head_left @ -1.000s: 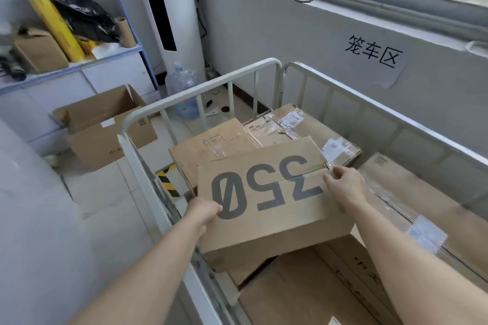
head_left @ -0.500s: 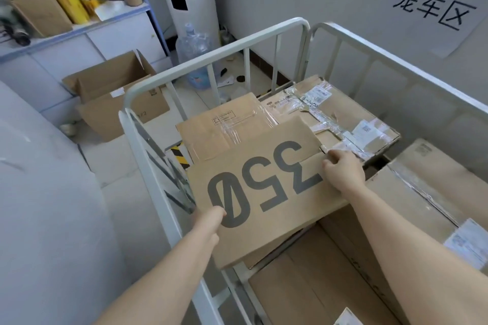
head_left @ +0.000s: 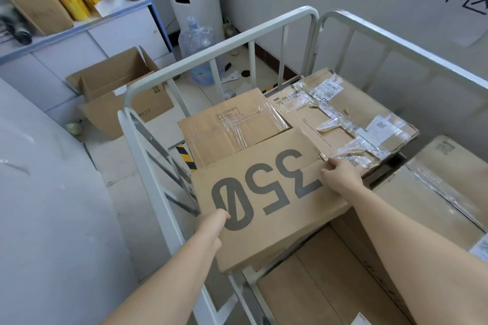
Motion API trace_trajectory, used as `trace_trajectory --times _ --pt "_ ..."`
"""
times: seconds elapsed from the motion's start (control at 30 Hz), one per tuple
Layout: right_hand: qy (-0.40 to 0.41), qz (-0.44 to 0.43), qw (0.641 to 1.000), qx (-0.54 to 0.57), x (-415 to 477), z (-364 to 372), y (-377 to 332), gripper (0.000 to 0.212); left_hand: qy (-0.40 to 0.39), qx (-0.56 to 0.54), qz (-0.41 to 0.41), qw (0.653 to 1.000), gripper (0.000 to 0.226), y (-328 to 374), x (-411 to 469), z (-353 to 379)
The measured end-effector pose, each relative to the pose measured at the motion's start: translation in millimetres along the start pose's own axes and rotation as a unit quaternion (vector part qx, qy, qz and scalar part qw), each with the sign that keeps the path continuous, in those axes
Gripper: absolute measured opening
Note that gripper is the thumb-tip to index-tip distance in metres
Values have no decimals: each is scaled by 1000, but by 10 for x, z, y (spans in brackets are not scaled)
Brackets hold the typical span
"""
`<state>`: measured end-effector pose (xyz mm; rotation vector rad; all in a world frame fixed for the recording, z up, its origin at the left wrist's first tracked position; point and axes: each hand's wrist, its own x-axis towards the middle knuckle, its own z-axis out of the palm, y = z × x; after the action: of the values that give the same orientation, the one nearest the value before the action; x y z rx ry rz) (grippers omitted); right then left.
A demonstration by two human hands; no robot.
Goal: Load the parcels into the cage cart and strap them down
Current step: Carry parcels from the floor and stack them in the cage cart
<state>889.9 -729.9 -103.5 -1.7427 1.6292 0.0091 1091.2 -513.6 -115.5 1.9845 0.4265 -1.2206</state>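
Two hands hold the 350 box (head_left: 264,192): your left hand (head_left: 211,227) grips its near-left edge, your right hand (head_left: 340,177) pinches the far end. It hangs tilted inside the cage cart (head_left: 313,39), by the taped parcel (head_left: 232,124); level it before lowering.

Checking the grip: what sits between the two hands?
The 350 box, held at its edges by the left hand and right hand, in the head view.

Bare left grip (head_left: 211,227), bare right grip (head_left: 340,177), bare forearms (head_left: 412,240)
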Motion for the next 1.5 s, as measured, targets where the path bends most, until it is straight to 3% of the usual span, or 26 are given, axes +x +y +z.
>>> trace_trajectory --times 0.47,0.67,0.77,0.83,0.9,1.03,1.13,1.27,1.4,1.5 --pt "-49 -37 998 -19 567 158 -108 56 -55 -2 -17 998 80 6 412 259" --pt "-46 -79 982 -163 584 312 10 75 -36 21 -28 999 74 42 393 264" --pt "-38 -80 971 -224 491 383 2 81 -13 90 11 996 59 117 337 265" --pt "-34 -84 968 -232 380 430 -10 80 24 164 53 985 64 198 322 267" --pt "-44 -88 968 -229 235 486 -16 79 69 275 106 953 71 354 254 255" --pt "-56 -77 974 -207 -115 647 -7 75 85 550 251 792 72 650 209 214" --pt "-57 -54 978 -195 -337 780 22 74 55 632 313 707 73 847 278 220" --pt "-38 0 984 -173 -499 910 -6 72 13 680 334 653 73 1143 417 338" --pt "-3 60 991 -119 -564 1041 -78 74 -5 699 350 623 73 1401 660 487" --pt "18 71 997 -17 -588 1175 -87 84 6 694 372 617 73 1565 824 552"
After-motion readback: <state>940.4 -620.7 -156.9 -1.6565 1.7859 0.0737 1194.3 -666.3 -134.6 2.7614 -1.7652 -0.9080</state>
